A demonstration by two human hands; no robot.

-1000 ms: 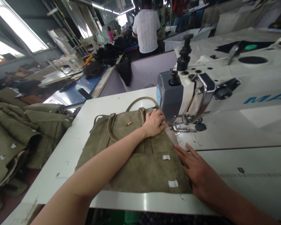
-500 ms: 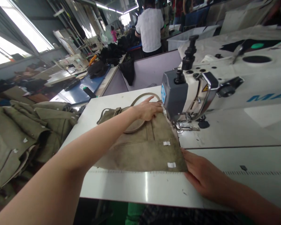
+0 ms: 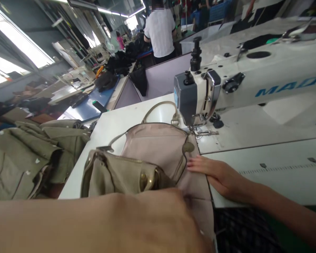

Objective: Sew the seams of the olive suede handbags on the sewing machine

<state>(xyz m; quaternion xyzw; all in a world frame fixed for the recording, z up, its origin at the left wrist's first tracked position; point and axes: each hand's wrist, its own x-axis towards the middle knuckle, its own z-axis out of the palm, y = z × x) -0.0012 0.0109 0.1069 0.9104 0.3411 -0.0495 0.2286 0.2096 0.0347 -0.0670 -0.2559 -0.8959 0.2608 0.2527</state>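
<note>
An olive-green handbag (image 3: 113,174) lies on the white sewing table (image 3: 113,124), folded open so its pale pink lining (image 3: 158,147) faces up. One handle (image 3: 158,105) loops toward the sewing machine (image 3: 197,95). My right hand (image 3: 213,172) rests flat on the bag's right edge with fingers stretched out, just in front of the presser foot (image 3: 204,132). My left forearm (image 3: 94,225) fills the bottom of the view, close and blurred. Its hand (image 3: 185,202) is hidden near the bag's lower edge, so what it holds is unclear.
A pile of olive-green bag pieces (image 3: 28,154) sits to the left of the table. A grey partition (image 3: 163,77) stands behind it. A person in a white shirt (image 3: 160,31) stands with their back turned at a far workstation among other machines.
The bag was flat with its olive side up and my left hand near the needle. It is now pulled back toward me and turned open, lining showing. My left arm has swung close to the camera.
</note>
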